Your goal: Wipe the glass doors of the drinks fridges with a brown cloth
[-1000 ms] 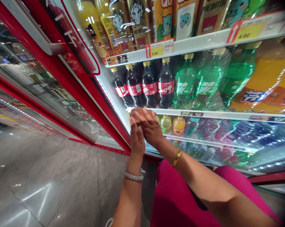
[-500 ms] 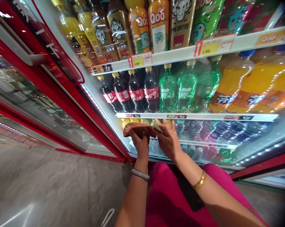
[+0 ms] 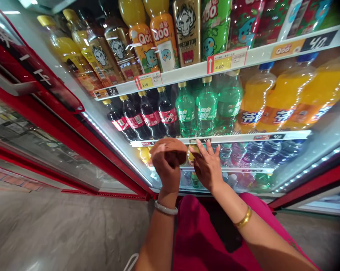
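My left hand is closed around a reddish-brown cloth, which is folded over and hangs in front of the cooler shelf. To its right, my right hand has its fingers spread, with nothing in it, close to the front edge of the shelf. Above the hands stand dark cola bottles with red labels and green bottles with yellow caps.
Large orange soda bottles fill the right of the middle shelf. An upper shelf holds juice bottles and cartons. Lower shelves hold smaller bottles. A red-framed glass door stands at the left, above the grey floor.
The view has shifted, so the shelves appear further left. My right hand has come apart from the cloth and its fingers have spread. The cloth looks more folded over in my left hand.
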